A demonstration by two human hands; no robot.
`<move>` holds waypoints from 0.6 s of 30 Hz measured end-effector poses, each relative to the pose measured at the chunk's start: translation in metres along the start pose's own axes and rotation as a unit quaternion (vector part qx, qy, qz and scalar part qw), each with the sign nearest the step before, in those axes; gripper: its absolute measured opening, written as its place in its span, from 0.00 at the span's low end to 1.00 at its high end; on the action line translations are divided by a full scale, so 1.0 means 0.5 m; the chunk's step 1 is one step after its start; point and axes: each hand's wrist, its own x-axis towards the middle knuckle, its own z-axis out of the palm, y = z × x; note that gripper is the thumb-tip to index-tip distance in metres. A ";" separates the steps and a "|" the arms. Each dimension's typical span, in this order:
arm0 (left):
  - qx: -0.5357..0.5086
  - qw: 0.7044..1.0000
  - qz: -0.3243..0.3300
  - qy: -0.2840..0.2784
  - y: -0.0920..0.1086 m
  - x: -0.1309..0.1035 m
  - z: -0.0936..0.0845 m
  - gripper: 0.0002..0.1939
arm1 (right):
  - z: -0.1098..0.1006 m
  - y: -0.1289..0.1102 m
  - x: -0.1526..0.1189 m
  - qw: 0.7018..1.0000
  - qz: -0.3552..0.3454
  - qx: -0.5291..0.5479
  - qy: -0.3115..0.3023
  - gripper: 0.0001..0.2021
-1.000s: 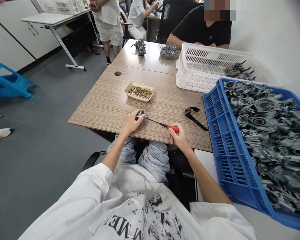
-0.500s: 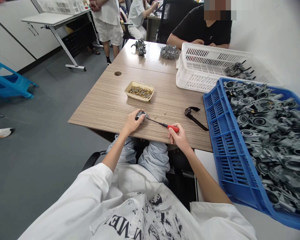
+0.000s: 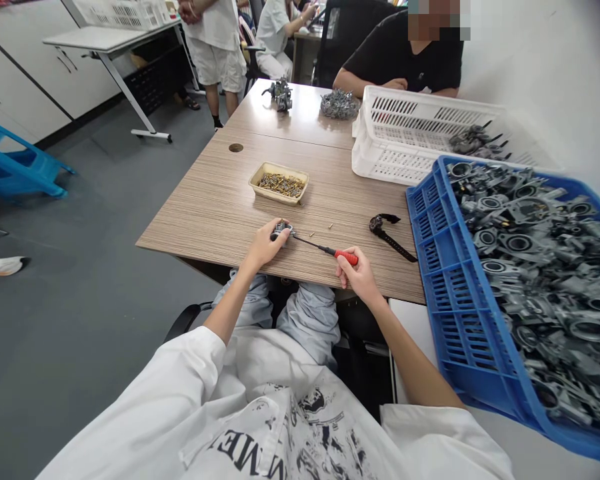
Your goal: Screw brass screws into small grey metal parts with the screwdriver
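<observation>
My left hand [image 3: 269,244] is closed around a small grey metal casting [image 3: 283,229], pressed to the table near its front edge. Part of the casting is hidden by the fingers. In my right hand [image 3: 356,271] is a screwdriver [image 3: 347,257] with a red and black handle. Its thin dark shaft points left, and the tip meets the casting's right side. Two small brass-coloured screws [image 3: 331,226] lie loose on the table just beyond the shaft. Farther back stands a cream tray [image 3: 275,196] of many similar screws.
A black wristwatch [image 3: 377,224] lies right of my hands. The blue crate [image 3: 433,267] at the right is heaped with grey castings; a white basket [image 3: 385,163] sits behind it. An assembled metal part [image 3: 281,95] and a bag of small parts [image 3: 339,104] stand at the back. A person in black sits opposite.
My hands, the casting and the screwdriver hold practically the same position. Across the table, the seated person's hands have shifted slightly.
</observation>
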 end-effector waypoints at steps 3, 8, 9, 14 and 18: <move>-0.002 1.000 0.003 0.000 0.001 0.000 0.000 0.19 | 0.001 -0.002 0.001 1.000 0.000 -0.001 0.003 0.22; -0.001 1.000 -0.001 -0.002 0.005 0.001 -0.001 0.19 | 0.002 -0.001 0.001 1.000 0.000 0.000 0.004 0.21; -0.002 1.000 -0.002 -0.002 0.005 0.001 -0.001 0.19 | 0.001 0.000 0.001 1.000 0.001 0.001 0.004 0.21; -0.005 1.000 0.001 -0.002 0.007 0.001 -0.001 0.19 | 0.000 0.005 0.004 1.000 -0.003 0.003 0.003 0.22; -0.004 1.000 -0.004 -0.005 0.007 0.001 -0.002 0.19 | 0.000 0.006 0.005 1.000 -0.005 0.005 0.002 0.22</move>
